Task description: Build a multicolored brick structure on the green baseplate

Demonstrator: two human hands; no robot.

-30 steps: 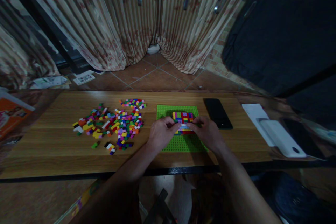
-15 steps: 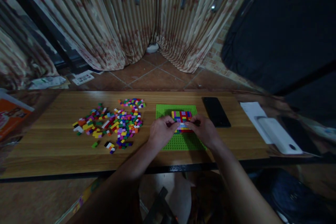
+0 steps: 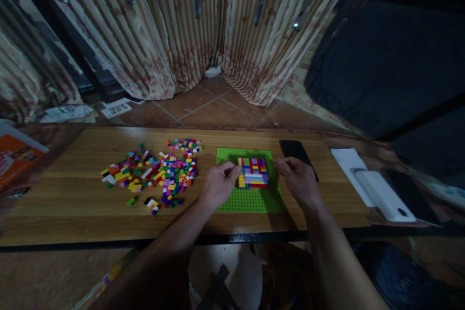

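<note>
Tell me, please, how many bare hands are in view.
2: the left bare hand is beside the left edge of the multicoloured plastic brick block; the right bare hand is beyond its right side, partly covering the black rectangular phone-like slab.

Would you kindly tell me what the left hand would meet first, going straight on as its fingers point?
Probably the left edge of the brick build; whether the left hand touches it now is unclear.
</note>
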